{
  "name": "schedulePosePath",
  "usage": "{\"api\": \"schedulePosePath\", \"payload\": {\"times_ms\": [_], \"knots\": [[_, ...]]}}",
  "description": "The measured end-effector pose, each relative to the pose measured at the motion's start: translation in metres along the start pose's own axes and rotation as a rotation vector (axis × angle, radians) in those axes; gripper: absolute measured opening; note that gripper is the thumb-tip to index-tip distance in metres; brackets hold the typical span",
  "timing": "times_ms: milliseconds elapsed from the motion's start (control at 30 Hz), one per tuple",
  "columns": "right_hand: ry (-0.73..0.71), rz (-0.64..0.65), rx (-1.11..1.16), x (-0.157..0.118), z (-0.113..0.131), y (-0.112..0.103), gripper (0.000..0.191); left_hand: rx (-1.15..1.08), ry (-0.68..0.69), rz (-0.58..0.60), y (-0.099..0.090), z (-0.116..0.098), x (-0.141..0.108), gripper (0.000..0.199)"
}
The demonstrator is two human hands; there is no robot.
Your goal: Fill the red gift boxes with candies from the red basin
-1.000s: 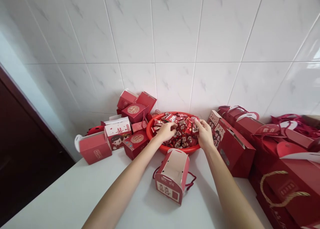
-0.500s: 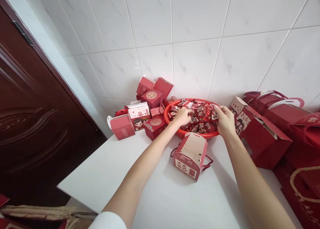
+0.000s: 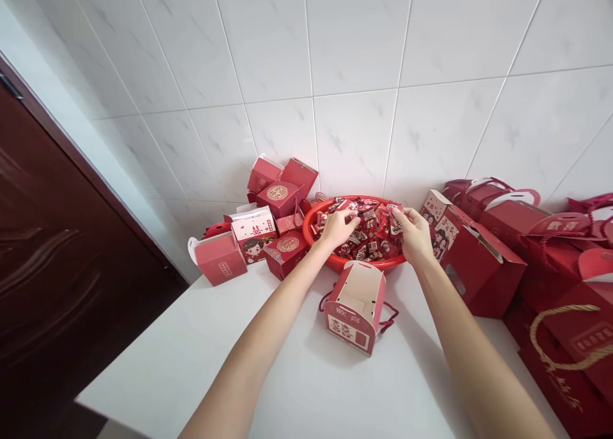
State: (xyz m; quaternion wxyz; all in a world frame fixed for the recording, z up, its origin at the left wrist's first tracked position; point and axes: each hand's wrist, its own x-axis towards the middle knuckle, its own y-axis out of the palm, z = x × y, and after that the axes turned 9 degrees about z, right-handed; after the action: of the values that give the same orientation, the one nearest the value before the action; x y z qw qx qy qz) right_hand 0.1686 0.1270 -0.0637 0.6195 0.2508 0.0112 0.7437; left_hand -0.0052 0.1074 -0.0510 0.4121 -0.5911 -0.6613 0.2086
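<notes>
**Two-sided reach-in**

White flat-topped table [image 3: 191, 349] in front of me. On it, round red plastic basin [image 3: 308, 231]; red-and-cream cardboard box [image 3: 357, 302] just nearer. Left hand [image 3: 338, 230] over basin, fingers curled; can't tell if gripping. Right hand [image 3: 414, 236] at right rim, pinching a wrapper. Small red-wrapped candies [image 3: 371, 244] heaped in basin, between and under both.

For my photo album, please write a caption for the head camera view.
Left hand and right hand at a red bowl of wrapped sweets, a box in front.
</notes>
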Motion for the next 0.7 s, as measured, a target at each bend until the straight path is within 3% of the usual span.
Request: {"api": "schedulePosePath", "payload": {"times_ms": [100, 267, 500, 700], "knots": [[0.033, -0.015, 0.042, 0.0, 0.003, 0.0, 0.046, -0.222, 0.071, -0.136, 0.0, 0.006, 0.001, 0.008], [0.129, 0.014, 0.149, -0.001, 0.009, -0.001, 0.046, -0.397, 0.179, -0.191, 0.001, 0.015, 0.003, 0.004], [0.165, 0.059, 0.243, -0.005, 0.014, 0.006, 0.051, -0.479, 0.311, -0.02, 0.001, 0.015, 0.002, 0.019], [0.085, 0.05, 0.186, -0.002, 0.008, 0.004, 0.047, -0.371, 0.207, 0.067, 0.002, 0.008, -0.001, 0.018]]}}
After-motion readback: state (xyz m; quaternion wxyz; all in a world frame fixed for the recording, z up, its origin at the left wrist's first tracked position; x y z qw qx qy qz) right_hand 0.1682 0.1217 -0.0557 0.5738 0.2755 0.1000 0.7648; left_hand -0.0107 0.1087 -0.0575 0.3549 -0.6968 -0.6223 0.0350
